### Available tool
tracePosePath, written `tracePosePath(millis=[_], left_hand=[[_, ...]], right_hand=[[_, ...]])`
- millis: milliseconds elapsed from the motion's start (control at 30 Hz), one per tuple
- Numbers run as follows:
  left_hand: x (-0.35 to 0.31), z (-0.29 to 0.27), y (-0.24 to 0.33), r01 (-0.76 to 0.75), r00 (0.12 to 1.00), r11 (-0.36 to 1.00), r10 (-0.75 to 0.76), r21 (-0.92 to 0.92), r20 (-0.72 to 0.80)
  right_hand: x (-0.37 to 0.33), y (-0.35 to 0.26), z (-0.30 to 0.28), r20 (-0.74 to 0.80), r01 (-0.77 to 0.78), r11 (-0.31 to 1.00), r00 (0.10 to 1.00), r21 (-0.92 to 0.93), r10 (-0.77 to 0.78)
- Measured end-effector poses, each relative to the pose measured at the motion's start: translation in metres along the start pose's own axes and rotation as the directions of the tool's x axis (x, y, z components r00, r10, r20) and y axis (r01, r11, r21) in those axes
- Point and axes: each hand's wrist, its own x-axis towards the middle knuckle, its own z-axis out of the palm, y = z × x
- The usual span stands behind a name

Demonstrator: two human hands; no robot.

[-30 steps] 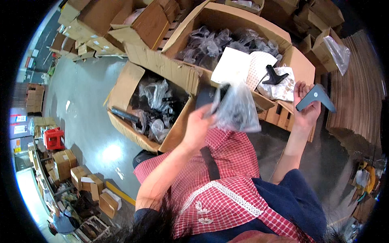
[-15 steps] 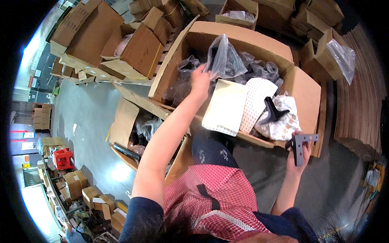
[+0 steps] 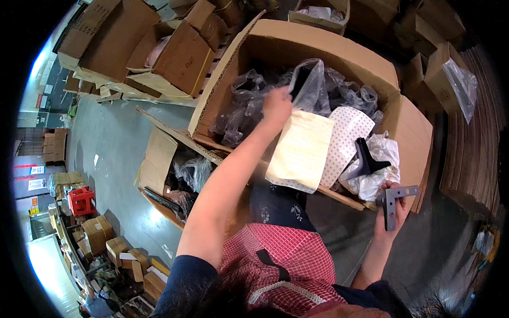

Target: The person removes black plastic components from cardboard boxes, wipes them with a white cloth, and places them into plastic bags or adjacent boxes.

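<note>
My left hand (image 3: 277, 108) is closed on the edge of a clear plastic bag (image 3: 314, 93) over the big open carton (image 3: 318, 34). Something dark shows through the bag; I cannot tell whether it lies inside or behind. In my right hand (image 3: 391, 217), beyond the carton's near right corner, is a black L-shaped bracket (image 3: 391, 204) with holes along its arms. A second black angled piece (image 3: 366, 159) rests on crumpled white cloth (image 3: 384, 151). Beside it lie a white dotted sheet (image 3: 347, 130) and a cream sheet (image 3: 302, 151) at the carton's near edge.
Plastic-wrapped items (image 3: 238, 114) fill the big carton. A lower open carton (image 3: 159, 153) with wrapped parts stands to its left. Stacked cartons (image 3: 175, 63) are at the back left, and flat cardboard sheets (image 3: 472, 143) are piled at the right. A red stool (image 3: 82, 201) stands far left.
My left hand has shifted slightly right with the bag, which now sits lower in the view. The bracket stays in my right hand. The view itself has shifted a little.
</note>
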Motion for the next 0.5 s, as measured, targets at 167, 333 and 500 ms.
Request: tracePosePath(millis=[167, 333, 500], left_hand=[[-0.016, -0.025, 0.026, 0.029, 0.998, 0.773, -0.063, -0.634, -0.032], [-0.105, -0.061, 0.089, 0.082, 0.97, 0.661, 0.119, -0.746, 0.212], [-0.193, -0.038, 0.098, -0.049, 0.932, 0.802, 0.252, -0.595, 0.262]], right_hand=[[-0.004, -0.01, 0.004, 0.012, 0.062, 0.995, 0.998, 0.074, -0.064], [-0.013, -0.025, -0.005, 0.088, 0.032, 0.982, 0.995, 0.185, -0.049], [-0.03, -0.038, 0.001, 0.016, 0.043, 0.988, 0.999, 0.147, -0.046]])
